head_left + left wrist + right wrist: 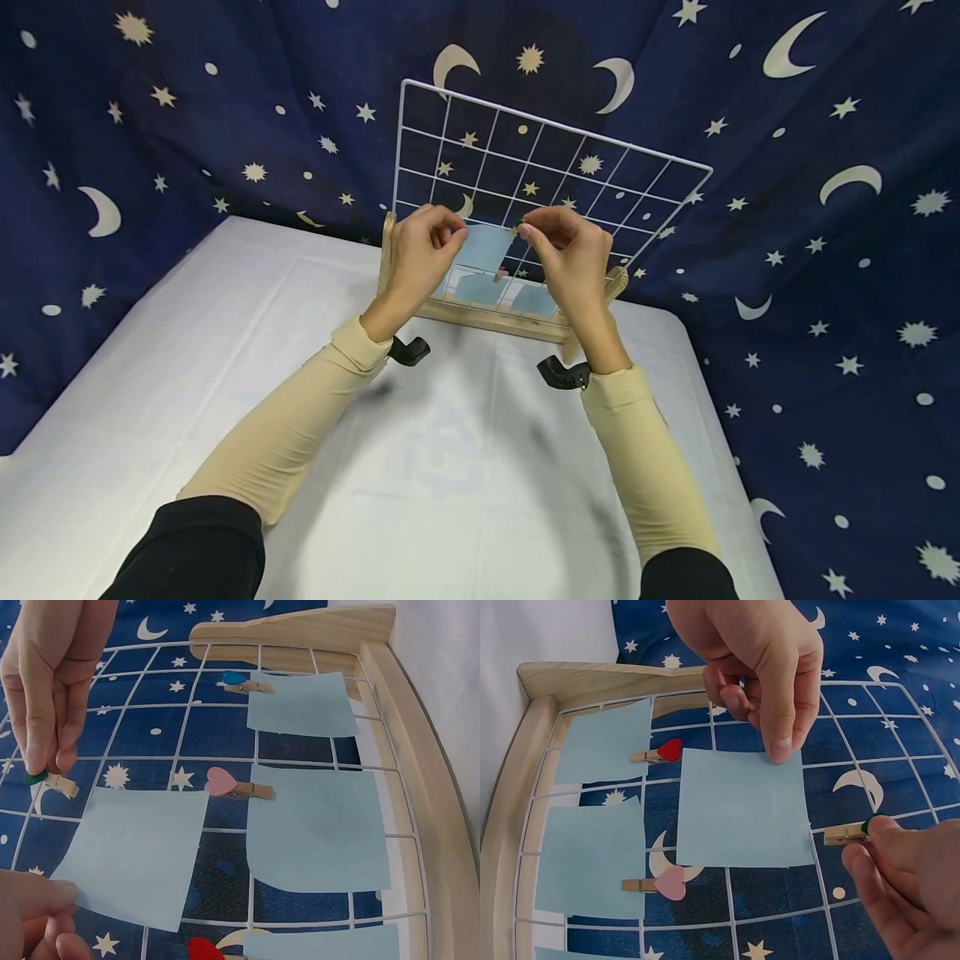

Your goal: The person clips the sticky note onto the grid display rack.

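Note:
My left hand (422,254) pinches a light blue paper square (744,810) at its edge, thumb on the front face, and holds it against the white wire grid (510,156). A short way to the side, my right hand (576,258) pinches a small wooden clothespin (845,834) by its green-decorated end. The clothespin's bare tip points at the paper's edge, with a gap between them in the right wrist view. Below, a pink-heart clothespin (238,786) clips another blue square (321,829) to the grid.
The grid stands in a wooden base (495,320) on a white-covered table (450,467). Clothespins with a blue heart (234,678) and a red heart (670,750) clip other blue squares along the bottom. Behind hangs a navy cloth (300,67) with moons and stars.

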Available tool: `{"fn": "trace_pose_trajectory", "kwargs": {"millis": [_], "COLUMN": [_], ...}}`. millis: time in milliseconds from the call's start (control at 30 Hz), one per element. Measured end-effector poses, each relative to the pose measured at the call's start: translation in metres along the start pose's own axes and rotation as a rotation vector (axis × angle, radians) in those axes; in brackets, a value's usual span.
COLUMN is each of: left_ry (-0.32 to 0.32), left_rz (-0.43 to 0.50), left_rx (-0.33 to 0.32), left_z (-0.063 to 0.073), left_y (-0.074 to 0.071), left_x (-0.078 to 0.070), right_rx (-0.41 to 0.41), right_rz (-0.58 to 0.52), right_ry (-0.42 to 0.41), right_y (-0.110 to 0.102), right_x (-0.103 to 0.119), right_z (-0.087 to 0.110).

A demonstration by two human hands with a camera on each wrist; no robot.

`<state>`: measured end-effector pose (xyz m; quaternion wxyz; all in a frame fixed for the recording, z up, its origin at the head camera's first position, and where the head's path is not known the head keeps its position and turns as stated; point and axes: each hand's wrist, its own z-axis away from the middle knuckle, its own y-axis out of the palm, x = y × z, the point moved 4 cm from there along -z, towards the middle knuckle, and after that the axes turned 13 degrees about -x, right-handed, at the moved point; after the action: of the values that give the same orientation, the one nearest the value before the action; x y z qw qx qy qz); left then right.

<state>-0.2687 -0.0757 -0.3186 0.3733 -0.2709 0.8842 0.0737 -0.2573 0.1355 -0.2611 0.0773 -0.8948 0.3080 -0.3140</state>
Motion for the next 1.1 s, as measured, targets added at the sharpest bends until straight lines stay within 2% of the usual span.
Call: {"fn": "trace_pose_trajectory", "kwargs": {"millis": [367, 733, 1100], "left_ry": [-0.012, -0.051, -0.054], "left_rz": [0.005, 0.031, 0.041], "left_rx": [-0.014, -0.028, -0.037], "left_z": [-0.001, -0.002, -0.002], "left_y": [-0.002, 0.0, 0.0], "left_x": [0.005, 0.006, 0.009], "right_rx": [-0.007, 0.006, -0.002], "right_rz": [-0.013, 0.035, 0.023], "right_ry": [-0.028, -0.011, -0.027], "right_y": [0.01, 0.014, 0.019], "right_x": [0.003, 0.002, 0.002], "right_z": [-0.005, -0.008, -0.009]}}
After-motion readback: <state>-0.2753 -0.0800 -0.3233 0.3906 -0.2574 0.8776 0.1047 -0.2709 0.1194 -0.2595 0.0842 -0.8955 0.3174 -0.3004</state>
